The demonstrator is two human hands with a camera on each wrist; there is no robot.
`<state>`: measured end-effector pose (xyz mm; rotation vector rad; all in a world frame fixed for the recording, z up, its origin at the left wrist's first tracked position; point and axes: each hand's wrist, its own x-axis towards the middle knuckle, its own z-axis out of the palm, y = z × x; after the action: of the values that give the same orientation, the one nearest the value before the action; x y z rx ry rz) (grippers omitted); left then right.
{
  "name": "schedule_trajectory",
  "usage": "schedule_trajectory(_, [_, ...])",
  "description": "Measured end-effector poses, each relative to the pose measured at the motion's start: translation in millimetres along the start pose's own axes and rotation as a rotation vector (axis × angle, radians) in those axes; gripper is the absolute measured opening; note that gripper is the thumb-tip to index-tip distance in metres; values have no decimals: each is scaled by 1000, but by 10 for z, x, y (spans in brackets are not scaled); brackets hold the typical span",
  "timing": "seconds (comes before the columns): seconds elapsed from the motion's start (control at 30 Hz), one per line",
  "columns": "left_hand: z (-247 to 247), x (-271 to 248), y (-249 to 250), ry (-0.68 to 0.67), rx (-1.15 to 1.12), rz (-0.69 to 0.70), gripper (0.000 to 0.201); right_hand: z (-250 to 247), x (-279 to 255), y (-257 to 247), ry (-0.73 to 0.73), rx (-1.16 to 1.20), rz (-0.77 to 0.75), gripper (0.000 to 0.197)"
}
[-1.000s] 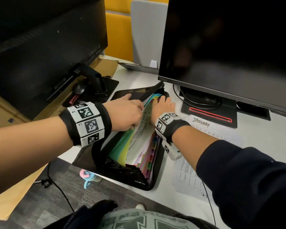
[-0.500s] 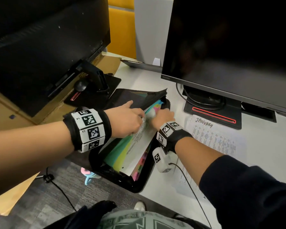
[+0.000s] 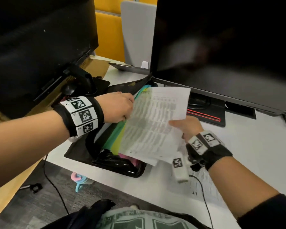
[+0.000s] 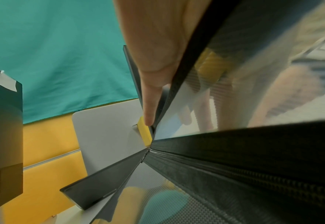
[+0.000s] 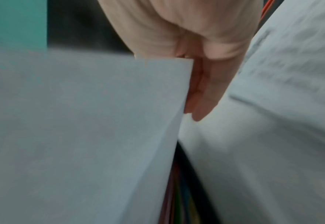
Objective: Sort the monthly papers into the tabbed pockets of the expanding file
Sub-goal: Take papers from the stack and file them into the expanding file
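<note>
Head view: the expanding file point(image 3: 116, 164) lies open on the white surface point(image 3: 262, 154) at the centre of the frame, its long axis running from the lower middle up toward the foot of the monitor at upper right point(image 3: 221, 47). Green, yellow and pink dividers show in its mouth; any writing on the tabs is too small to read. One printed sheet point(image 3: 153, 123) stands out of the pockets, its long axis along the file's and its top corner pointing to the upper right; its rows of print are blurred and unreadable. The left hand point(image 3: 117, 108) sits at the file's left side with its fingers curled onto the dividers at the sheet's left edge. The right hand point(image 3: 186, 128) grips the sheet's right edge, thumb on top. Both wrists wear black bands with square black-and-white code markers, three showing on the left band. A second printed sheet point(image 3: 203, 182) lies flat on the surface under the right forearm; its text cannot be read. A second monitor point(image 3: 40, 38) fills the upper left.

Left wrist view: one straight finger point(image 4: 150, 97) presses along the black edge of the file's flap point(image 4: 182, 78), its tip by a yellow tab point(image 4: 145, 131). The black zipper edge point(image 4: 253, 174) crosses the lower right.

Right wrist view: the fingers point(image 5: 200, 91) lie behind the white sheet's point(image 5: 81, 128) edge, and coloured divider edges point(image 5: 177, 197) show below, very blurred.
</note>
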<state>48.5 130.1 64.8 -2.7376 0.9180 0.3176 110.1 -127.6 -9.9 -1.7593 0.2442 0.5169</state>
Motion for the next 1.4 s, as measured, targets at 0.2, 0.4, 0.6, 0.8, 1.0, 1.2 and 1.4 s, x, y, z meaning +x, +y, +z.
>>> schedule_trajectory(0.2, [35, 146, 46, 41, -3, 80, 19, -1106, -137, 384, -26, -8, 103, 36])
schedule_trajectory(0.4, [-5, 189, 66, -156, 73, 27, 24, -1836, -186, 847, 89, -200, 261, 77])
schedule_trajectory(0.6, [-92, 183, 146, -156, 224, 43, 29, -1573, -228, 999, 260, -509, 267, 85])
schedule_trajectory(0.8, [-173, 95, 177, -162, 224, -37, 26, -1440, -551, 370, 378, -812, -145, 52])
schedule_trajectory(1.0, [-215, 82, 305, -137, 227, -37, 28, -588, -805, -100, -195, -707, -420, 9])
schedule_trajectory(1.2, [-277, 73, 348, -153, 235, -47, 27, 333, -734, 185, -394, -345, -175, 35])
schedule_trajectory(1.4, [-324, 76, 392, -228, 310, -52, 33, 744, -530, 350, -265, -282, -144, 52])
